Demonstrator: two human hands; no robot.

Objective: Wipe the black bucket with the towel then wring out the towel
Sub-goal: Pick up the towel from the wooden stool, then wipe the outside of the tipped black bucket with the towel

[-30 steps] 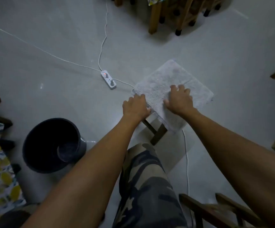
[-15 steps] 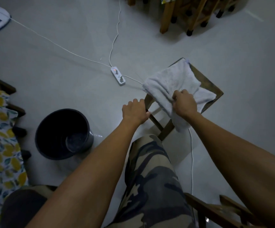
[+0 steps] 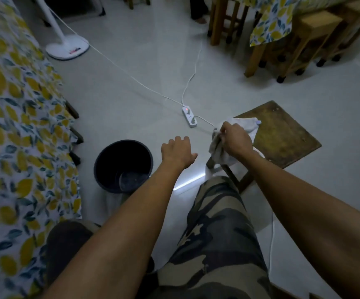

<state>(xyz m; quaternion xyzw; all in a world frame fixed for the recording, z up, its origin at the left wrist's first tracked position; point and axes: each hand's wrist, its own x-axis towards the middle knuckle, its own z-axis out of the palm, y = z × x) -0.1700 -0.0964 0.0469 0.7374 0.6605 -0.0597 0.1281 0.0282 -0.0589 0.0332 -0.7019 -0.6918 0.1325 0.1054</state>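
The black bucket (image 3: 123,166) stands upright on the pale floor at centre left, with a little water in its bottom. My right hand (image 3: 236,140) is closed on the white towel (image 3: 217,151), bunched up at the near left corner of a wooden stool (image 3: 282,134); part of the towel hangs below the hand. My left hand (image 3: 178,152) hovers over the floor between bucket and stool, fingers loosely curled, holding nothing.
A white power strip (image 3: 189,116) with its cables lies on the floor beyond the hands. A fan base (image 3: 68,47) stands at far left. Lemon-print cloth (image 3: 13,126) covers furniture on the left. Wooden stools and table legs (image 3: 282,50) fill the far right.
My right hand has gathered the towel off the stool top into a bunch, baring the wood. My left hand has let go of the stool edge and moved left toward the bucket.
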